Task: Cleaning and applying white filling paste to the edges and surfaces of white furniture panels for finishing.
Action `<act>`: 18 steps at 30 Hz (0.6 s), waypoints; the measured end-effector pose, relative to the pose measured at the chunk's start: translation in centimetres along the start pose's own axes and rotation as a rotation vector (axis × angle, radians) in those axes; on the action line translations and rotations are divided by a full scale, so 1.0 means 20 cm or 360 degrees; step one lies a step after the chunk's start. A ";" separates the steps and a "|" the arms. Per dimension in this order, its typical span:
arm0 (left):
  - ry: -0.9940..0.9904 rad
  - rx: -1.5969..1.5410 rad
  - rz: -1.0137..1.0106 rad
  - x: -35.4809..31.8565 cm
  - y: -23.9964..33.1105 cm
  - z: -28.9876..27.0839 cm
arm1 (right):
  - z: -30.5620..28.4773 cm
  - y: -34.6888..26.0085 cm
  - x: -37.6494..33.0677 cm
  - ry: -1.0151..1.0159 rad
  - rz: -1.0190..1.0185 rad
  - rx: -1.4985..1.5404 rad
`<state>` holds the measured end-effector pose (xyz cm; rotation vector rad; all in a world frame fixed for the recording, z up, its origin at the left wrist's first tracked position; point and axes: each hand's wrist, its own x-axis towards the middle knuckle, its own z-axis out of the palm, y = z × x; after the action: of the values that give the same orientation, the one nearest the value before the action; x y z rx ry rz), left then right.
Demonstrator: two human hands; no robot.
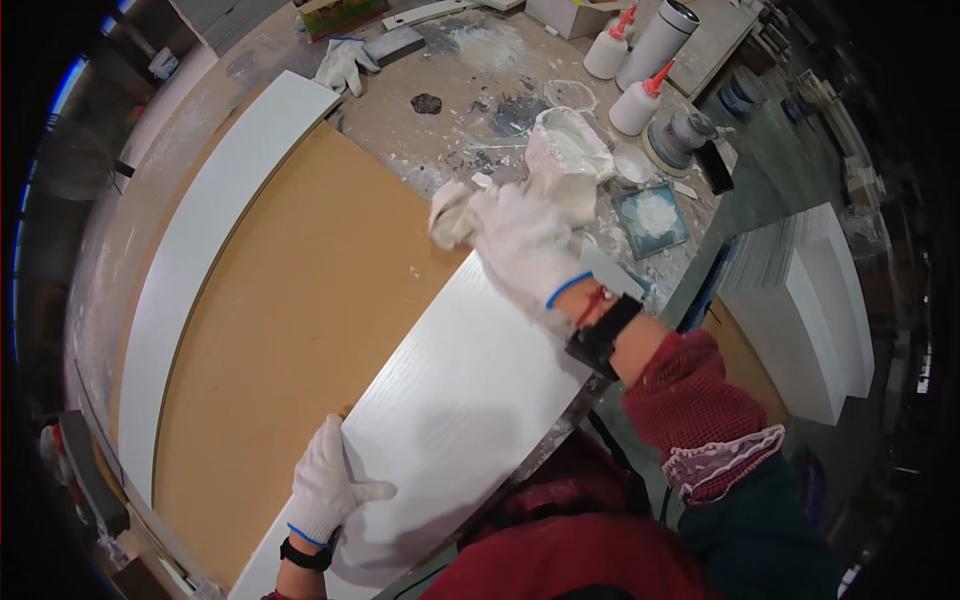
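Observation:
A long white board [450, 400] with a faint wood grain lies aslant in front of me. My left hand [328, 482], in a white knit glove, grips its left edge, thumb spread on the top face and fingers along the side. At the board's far end my right hand [525, 235], also gloved, is closed on a crumpled off-white cloth [452, 215]. The cloth spills out on both sides of the hand, over the board's end. Beneath the board is a broad tan panel [290, 290]. A second white board [195, 270] lies along that panel's left side.
Beyond my right hand stand a tub of white paste [570, 145], two bottles with red nozzles [636, 108], a white tumbler [660, 42], a sander [680, 138] and a blue-grey tile with white powder [652, 218]. Stacked white panels [800, 300] stand at right; a loose glove [345, 65] lies far left.

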<state>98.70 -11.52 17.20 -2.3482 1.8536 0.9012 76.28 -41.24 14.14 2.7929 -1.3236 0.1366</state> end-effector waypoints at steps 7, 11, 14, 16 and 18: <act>0.0092 0.0154 0.0096 0.01 0.01 0.04 | -0.12 -0.20 -0.61 0.0093 -0.0990 0.0520; 0.0040 0.0085 -0.0114 -0.01 0.10 0.01 | -0.10 0.17 -0.49 0.0036 -0.0235 0.0380; -0.0008 0.0061 -0.0284 -0.02 0.16 0.01 | -0.08 0.37 -0.48 0.0137 -0.0054 0.0507; 0.0025 0.0365 -0.0386 -0.02 0.21 0.03 | -0.07 0.35 -0.53 -0.0243 0.0037 0.0689; 0.0066 0.0341 -0.0455 0.00 0.32 0.08 | -0.20 0.13 -0.60 -0.0752 -0.0520 0.0437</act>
<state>92.30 -12.90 17.95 -2.4254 1.4864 0.5960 66.36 -33.31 16.94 3.3752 -0.9378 -0.4093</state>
